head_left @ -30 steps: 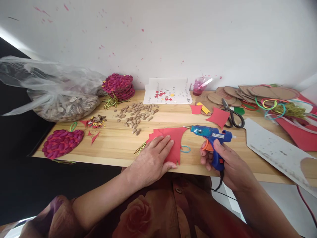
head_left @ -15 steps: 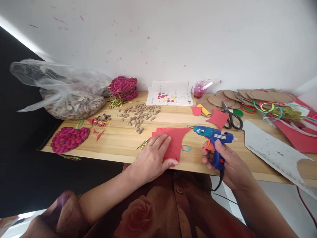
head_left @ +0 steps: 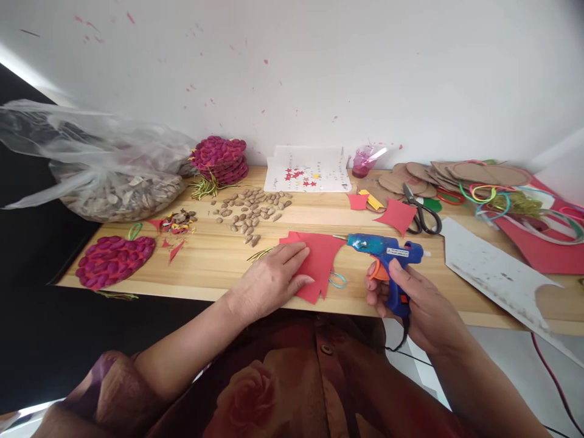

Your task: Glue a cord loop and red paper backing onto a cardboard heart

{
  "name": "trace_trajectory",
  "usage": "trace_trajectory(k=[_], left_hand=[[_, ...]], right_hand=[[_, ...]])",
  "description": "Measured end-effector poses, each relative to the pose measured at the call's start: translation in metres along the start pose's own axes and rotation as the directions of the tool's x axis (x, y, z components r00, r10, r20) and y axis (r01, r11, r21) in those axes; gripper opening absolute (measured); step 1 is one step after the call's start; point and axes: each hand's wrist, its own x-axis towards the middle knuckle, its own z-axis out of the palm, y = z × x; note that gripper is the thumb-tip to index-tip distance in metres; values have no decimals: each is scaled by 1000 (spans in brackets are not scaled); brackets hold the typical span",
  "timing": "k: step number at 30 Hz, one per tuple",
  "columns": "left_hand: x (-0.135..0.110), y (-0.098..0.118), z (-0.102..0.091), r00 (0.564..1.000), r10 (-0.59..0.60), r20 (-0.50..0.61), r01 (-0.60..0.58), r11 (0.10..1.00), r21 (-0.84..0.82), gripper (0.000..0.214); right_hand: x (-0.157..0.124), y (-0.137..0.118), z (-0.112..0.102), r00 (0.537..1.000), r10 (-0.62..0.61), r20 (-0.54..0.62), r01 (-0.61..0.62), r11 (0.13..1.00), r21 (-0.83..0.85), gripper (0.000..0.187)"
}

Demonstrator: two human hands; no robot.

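Note:
My left hand (head_left: 274,277) rests on the left part of a red sheet (head_left: 319,261), fingers laid over it and thumb apart. What lies under the sheet is mostly hidden; gold-green fringe (head_left: 259,254) pokes out at its left and a light blue loop (head_left: 338,280) at its right. In my right hand (head_left: 413,295) is a blue glue gun (head_left: 376,245), with fingers around its handle near the orange trigger (head_left: 378,268). The gun's metal nozzle points left, close to the sheet's upper right corner.
Behind lie brown seeds (head_left: 253,212), a printed page (head_left: 305,170) and a plastic cup (head_left: 364,163). Left are a magenta seed-covered piece (head_left: 116,260) and a plastic bag (head_left: 123,188). Right are scissors (head_left: 422,210), cardboard ovals (head_left: 497,174) and a white board (head_left: 495,274).
My left hand has slid slightly left and down on the red sheet, its fingers a little more bent. The glue gun stays beside the sheet. The whole view has shifted slightly.

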Motion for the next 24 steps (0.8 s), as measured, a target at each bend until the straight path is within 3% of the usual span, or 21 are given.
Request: trace_trajectory(k=[6,11,13,18,24], left_hand=[[-4,7,3,998,-64,21,65,996,-59,53],[-2,-4,0,981,-109,-157,88,987,-133,36],[-1,-8,0,980,-104,-167,89,991,-97,34],[3,-7,4,998,-52,-42,52,999,-5,40],[12,-4,-1,985,-112,132,103,992,73,49]], right_hand=[[5,-2,7,1000,0,1,0,1000,-2,40],[8,-2,9,1000,13,4,-13,1000,1,39],[10,-3,10,1000,15,13,-16,1000,20,39],[17,-4,25,994,45,98,-55,994,96,39],[27,3,50,987,82,141,-110,972,205,35]])
